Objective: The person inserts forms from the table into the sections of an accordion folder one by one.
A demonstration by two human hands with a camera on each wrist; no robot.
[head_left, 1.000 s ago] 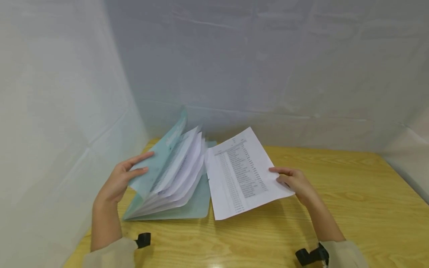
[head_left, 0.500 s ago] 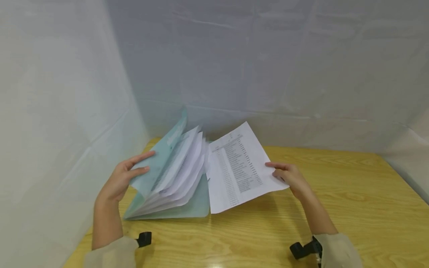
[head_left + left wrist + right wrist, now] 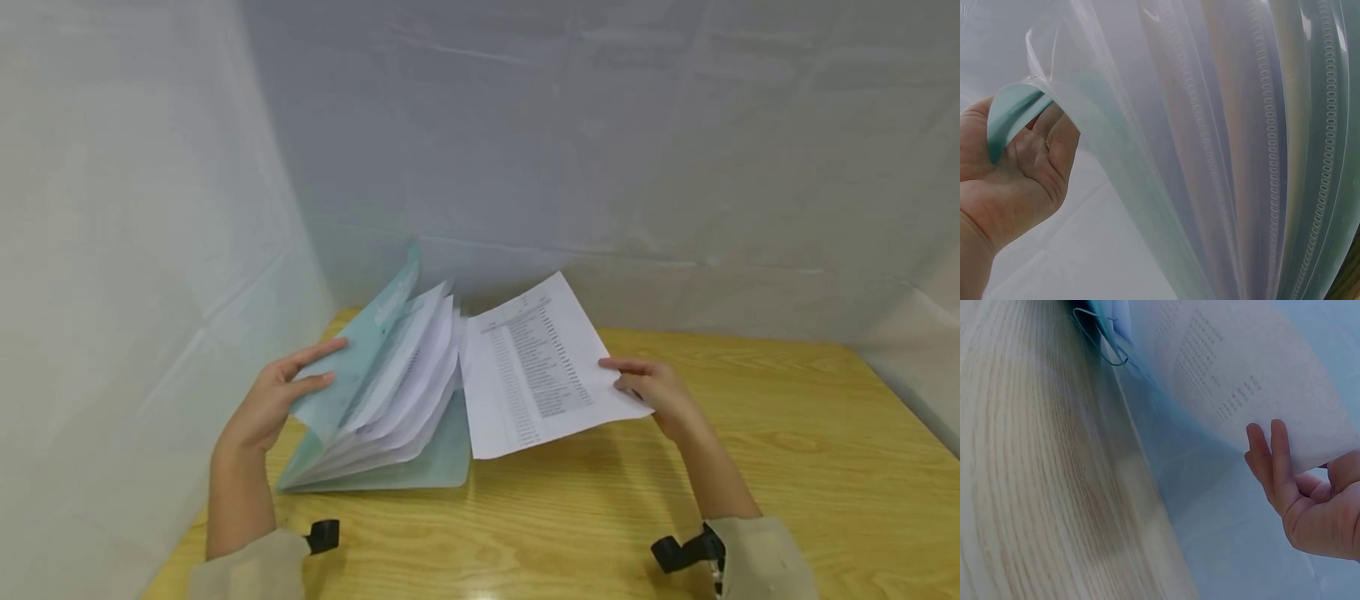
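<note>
Head cam: R hand (image 3: 656, 396) pinches printed sheet (image 3: 536, 371) by its right edge; sheet stretches left to folder (image 3: 382, 400), whose front cover L hand (image 3: 273, 400) grips at table's (image 3: 787, 450) back-left corner.

Nothing here can actually be read. The white printed paper sheet (image 3: 536, 375), pinched at its right edge by the right hand (image 3: 652, 392), carries a short heading and, below it, long columns of small dark print like a list or table, but the characters are too small and blurred to make out from the head view, and in the right wrist view they show only as rows of grey specks. The pale green plastic expanding folder (image 3: 375, 392) held open by the left hand (image 3: 273, 400) shows faint grey print on its inner sheets, equally unreadable.
</note>
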